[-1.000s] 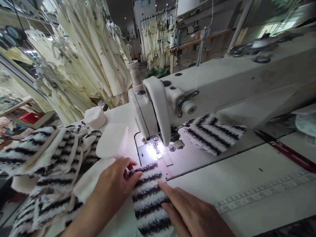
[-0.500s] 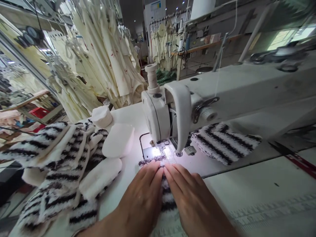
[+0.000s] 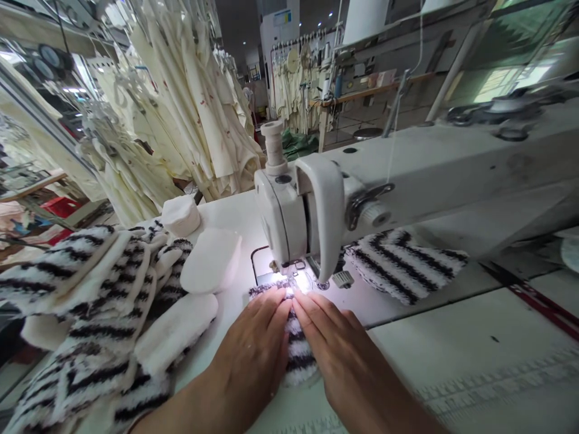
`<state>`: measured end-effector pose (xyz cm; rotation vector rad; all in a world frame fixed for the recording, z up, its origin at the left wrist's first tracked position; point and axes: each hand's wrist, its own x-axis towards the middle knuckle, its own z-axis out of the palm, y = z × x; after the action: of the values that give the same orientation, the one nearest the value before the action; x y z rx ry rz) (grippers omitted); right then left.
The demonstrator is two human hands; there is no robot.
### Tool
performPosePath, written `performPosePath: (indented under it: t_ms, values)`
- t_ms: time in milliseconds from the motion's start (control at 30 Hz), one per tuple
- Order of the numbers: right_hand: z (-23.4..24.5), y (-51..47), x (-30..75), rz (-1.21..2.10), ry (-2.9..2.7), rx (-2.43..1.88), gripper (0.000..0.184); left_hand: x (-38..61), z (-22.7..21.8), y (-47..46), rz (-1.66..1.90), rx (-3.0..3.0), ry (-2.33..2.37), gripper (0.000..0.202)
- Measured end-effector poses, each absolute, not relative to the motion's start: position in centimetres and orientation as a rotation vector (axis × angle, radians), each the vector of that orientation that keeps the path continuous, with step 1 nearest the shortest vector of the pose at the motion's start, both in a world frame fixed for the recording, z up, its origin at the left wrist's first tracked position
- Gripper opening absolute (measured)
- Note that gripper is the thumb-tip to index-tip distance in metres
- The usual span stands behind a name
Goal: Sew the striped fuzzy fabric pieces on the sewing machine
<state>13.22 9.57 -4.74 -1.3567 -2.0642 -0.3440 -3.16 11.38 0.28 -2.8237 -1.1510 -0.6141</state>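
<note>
A strip of black-and-white striped fuzzy fabric [image 3: 301,349] lies under the lit needle area of a white sewing machine [image 3: 280,223]. My left hand [image 3: 256,343] grips the fabric's left side, with its fingers together and their tips close to the presser foot. From the right, my right hand [image 3: 339,343] pinches the same piece, its fingertips almost touching those of the left. Between the hands, the lower end of the fabric shows. Glare and fingers hide the exact spot under the needle.
Left of the machine lie piled striped fabric pieces [image 3: 117,289], a white oval piece [image 3: 212,259] and a white roll [image 3: 181,215]. On the right are another striped piece [image 3: 407,262] and red-handled scissors [image 3: 538,301]. Cream garments [image 3: 194,108] hang behind.
Both hands and the fabric have edged slightly toward the needle, and more of the fabric shows between the hands. The whole view has shifted a little.
</note>
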Motion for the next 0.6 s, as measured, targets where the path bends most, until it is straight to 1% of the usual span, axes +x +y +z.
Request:
performPosePath:
  t_ms: [133,233,267,333,433,600]
  values:
    - [-2.7,10.5,15.8,-0.014,-2.374,-1.137,0.052,-4.2,1.9,10.8,-0.669,-2.916,-1.203,0.037]
    - [-0.6,11.3,17.5,0.182,-2.422,-0.977,0.045,-5.3,3.2,10.0,-0.767,-2.979,-1.414,0.019]
    - [-0.2,11.4,17.7,0.213,-2.418,-0.936,0.042,-5.6,3.4,9.8,-0.765,-3.004,-1.503,0.013]
    - [0.0,11.5,17.7,0.252,-2.407,-0.879,0.038,-5.9,3.2,9.4,-0.715,-3.038,-1.623,0.009]
    - [-0.3,11.6,17.0,0.259,-2.388,-0.891,0.033,-5.8,2.4,9.3,-0.630,-3.064,-1.632,0.009]
    - [-0.2,11.7,16.8,0.278,-2.343,-0.899,0.029,-5.1,2.4,9.2,-0.647,-3.066,-1.562,0.011]
